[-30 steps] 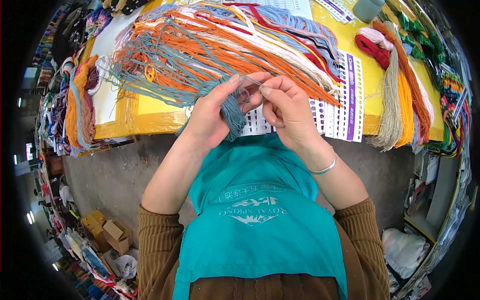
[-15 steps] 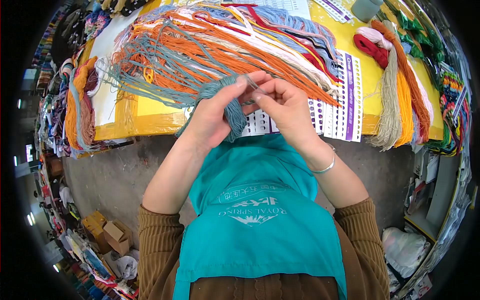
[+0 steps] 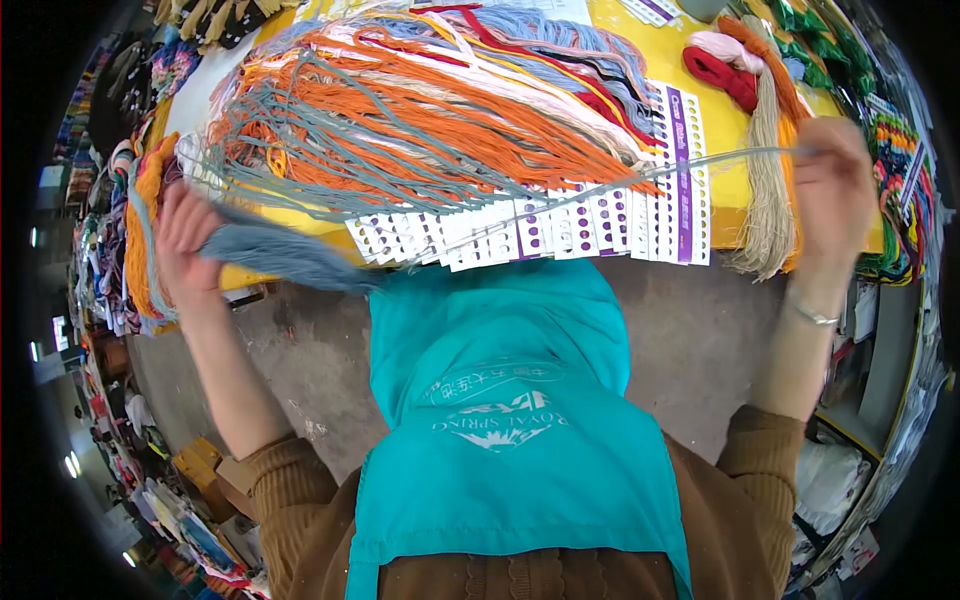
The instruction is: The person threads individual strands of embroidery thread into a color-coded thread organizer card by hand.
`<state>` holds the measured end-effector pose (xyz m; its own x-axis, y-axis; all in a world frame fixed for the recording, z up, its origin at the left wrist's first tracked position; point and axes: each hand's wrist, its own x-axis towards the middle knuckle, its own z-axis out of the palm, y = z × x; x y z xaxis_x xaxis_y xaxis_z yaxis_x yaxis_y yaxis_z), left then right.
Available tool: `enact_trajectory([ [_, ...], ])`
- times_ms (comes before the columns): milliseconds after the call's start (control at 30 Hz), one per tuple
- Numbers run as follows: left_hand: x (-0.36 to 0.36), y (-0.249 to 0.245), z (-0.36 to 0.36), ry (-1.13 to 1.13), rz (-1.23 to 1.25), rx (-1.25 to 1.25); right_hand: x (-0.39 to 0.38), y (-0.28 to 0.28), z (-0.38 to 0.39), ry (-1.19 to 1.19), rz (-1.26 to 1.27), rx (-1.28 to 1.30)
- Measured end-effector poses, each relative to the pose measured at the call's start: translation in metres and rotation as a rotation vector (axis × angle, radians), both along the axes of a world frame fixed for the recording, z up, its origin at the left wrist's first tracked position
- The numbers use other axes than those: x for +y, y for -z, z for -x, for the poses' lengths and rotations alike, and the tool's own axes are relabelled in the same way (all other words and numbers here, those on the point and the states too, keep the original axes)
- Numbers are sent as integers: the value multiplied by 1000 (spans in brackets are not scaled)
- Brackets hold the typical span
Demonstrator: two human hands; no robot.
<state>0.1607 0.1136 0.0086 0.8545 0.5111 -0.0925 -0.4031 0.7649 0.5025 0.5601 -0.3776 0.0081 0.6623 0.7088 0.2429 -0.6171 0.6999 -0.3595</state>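
Far to the left, my left hand (image 3: 188, 240) is closed round one end of a blue-grey thread skein (image 3: 290, 255), which hangs slanting to the right over the table's front edge. My right hand (image 3: 835, 175), blurred, is closed on a few grey-blue strands (image 3: 690, 163) at the far right. Those strands stretch across the table to near the skein's lower end. Between my hands lie orange threads (image 3: 450, 120) and blue-grey threads (image 3: 300, 170) on top of white punched cards (image 3: 590, 225) with purple print.
Beige, yellow and orange skeins (image 3: 768, 190) hang over the table edge at right, beside a red skein (image 3: 722, 78). More hanks (image 3: 150, 230) hang at the left edge. Cardboard boxes (image 3: 205, 470) stand on the floor at lower left.
My hands have moved widely apart, the left with the skein to the left, the right with strands to the right. The strands are now stretched out, and more of the cards shows.
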Motion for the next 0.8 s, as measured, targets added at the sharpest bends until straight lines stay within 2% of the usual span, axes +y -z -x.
enact_trajectory([
  [67, 64, 2, 65, -65, -30, -14, -64, -27, -58, 212, 172, -86],
  [100, 89, -1, 96, -151, -62, -9, -121, -26, -114, 187, 193, -271],
  [133, 112, -5, 130, -240, -94, -4, -135, -45, -121, 676, 487, -285],
  [167, 147, -8, 171, -312, -173, 22, -148, -65, -127, 1089, 941, -189],
  [200, 168, -10, 197, -385, -253, 48, -185, -80, -155, 1030, 996, -80],
  [300, 149, -44, 190, -535, -332, 85, -206, -120, -159, 1670, 1027, -260],
  [333, 153, -46, 185, -534, -435, 71, -203, -127, -161, 1678, 1049, -370],
  [467, 174, -53, 159, -596, -470, 179, -199, -138, -174, 1695, 1154, -647],
  [600, 290, -52, 247, -689, -297, 348, -201, -144, -180, 1708, 1250, -785],
  [633, 299, -60, 256, -668, -338, 321, -202, -146, -182, 1705, 1265, -821],
  [700, 304, -86, 264, -629, -418, 270, -201, -152, -187, 1692, 1294, -910],
  [733, 280, -91, 240, -605, -527, 140, -199, -154, -191, 1676, 1309, -962],
  [800, 210, -99, 167, -572, -579, 103, -189, -154, -195, 1616, 1336, -1123],
])
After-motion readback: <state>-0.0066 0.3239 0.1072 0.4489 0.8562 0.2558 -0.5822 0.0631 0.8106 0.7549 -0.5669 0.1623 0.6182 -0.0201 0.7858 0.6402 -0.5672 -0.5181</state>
